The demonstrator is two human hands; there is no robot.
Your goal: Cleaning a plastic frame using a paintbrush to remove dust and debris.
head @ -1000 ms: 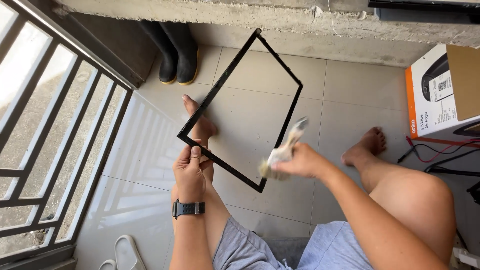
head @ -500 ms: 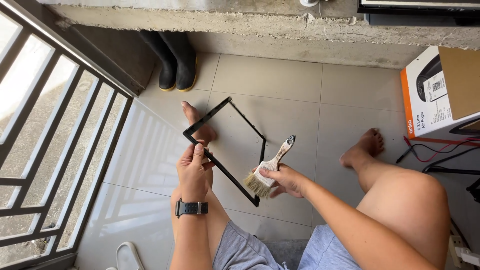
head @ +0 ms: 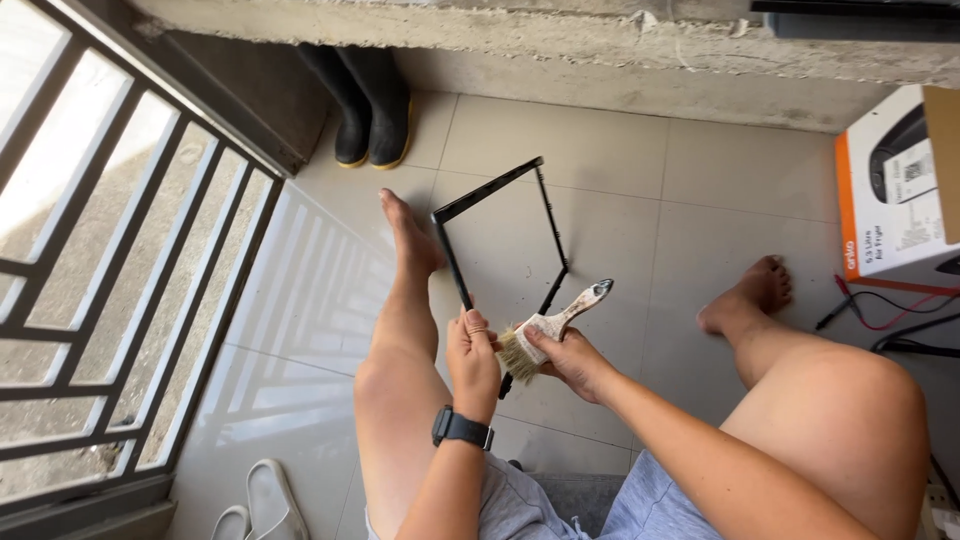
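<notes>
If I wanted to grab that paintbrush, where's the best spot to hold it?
Probably the pale wooden handle of the paintbrush, coming from its free upper-right end. The handle is narrow and sticks up clear of the black frame; the right hand grips near the bristles, which press against the frame beside the left hand.

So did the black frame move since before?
Yes. The black frame swung, its far corner dropping away from the concrete ledge, now level with the black boots.

The left hand [head: 472, 352] is hiding the black frame's [head: 498, 235] lower corner, beside which the picture's right edge is cutting off the cardboard box [head: 900, 190].
</notes>
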